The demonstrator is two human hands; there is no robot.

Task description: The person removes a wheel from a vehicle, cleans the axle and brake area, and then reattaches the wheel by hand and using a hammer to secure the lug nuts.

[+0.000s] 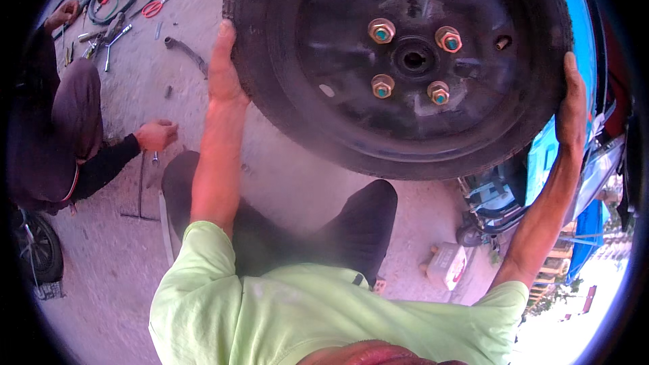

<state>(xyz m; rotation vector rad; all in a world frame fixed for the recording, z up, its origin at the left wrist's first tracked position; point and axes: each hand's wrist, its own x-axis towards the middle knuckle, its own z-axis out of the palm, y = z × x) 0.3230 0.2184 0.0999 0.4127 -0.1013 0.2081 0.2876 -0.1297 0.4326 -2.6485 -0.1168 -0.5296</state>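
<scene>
A black wheel with its tyre fills the upper middle, its steel disc facing me. Several brass-coloured nuts sit on stud ends around the centre hub. A valve stem shows near the right of the rim. My left hand presses against the tyre's left side, thumb up along the tread. On the opposite side, my right hand clasps the tyre's right edge. The fingers of both hands are partly hidden behind the tyre.
At left another person squats, one hand over a spanner. Tools, red-handled scissors, hoses and a curved pipe lie on the ground. A blue vehicle stands at right, near a pale box. Another wheel is at lower left.
</scene>
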